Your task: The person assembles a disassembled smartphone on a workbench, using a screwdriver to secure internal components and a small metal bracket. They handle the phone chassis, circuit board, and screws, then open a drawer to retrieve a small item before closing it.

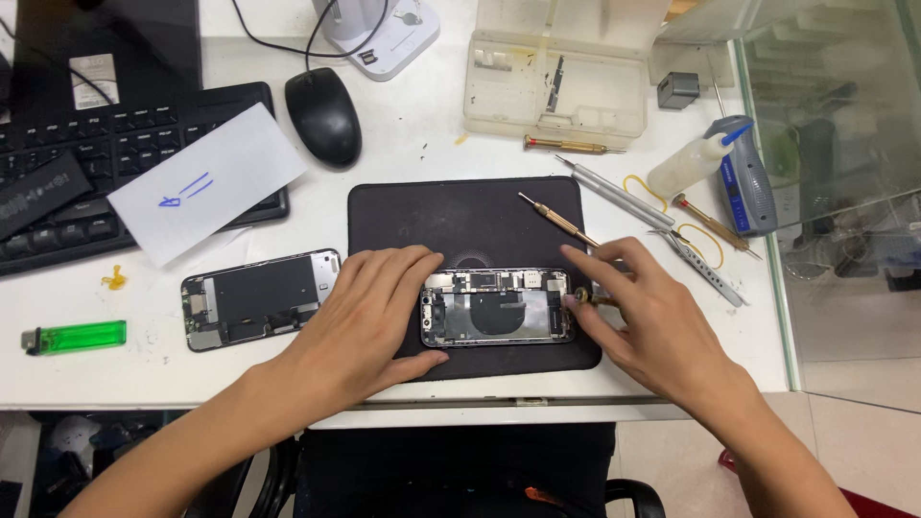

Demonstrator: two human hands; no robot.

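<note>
Resting flat on a black work mat [422, 216], an opened phone body [499, 307] with its circuit parts exposed lies between the person's two hands. The left hand [369, 317] cups the phone's left end, fingers spread and curved over its top edge and the thumb pressed against its lower corner, steadying it. The right hand [648, 326] sits at the phone's right end, thumb and fingers pinched on a small brass-handled screwdriver [600, 300] whose tip meets the phone's right edge. A second brass screwdriver [558, 220] lies on the mat just above that hand. Left of the mat, on the white table [422, 125], lies a separated phone screen panel [259, 299], face down, and further left a green lighter [75, 337]. A black keyboard [115, 153] with a white paper slip [206, 182] on it and a black mouse [323, 115] sit behind. To the right lie metal tweezers [614, 195], a clear parts box [556, 77] and a small squeeze bottle [686, 165].
</note>
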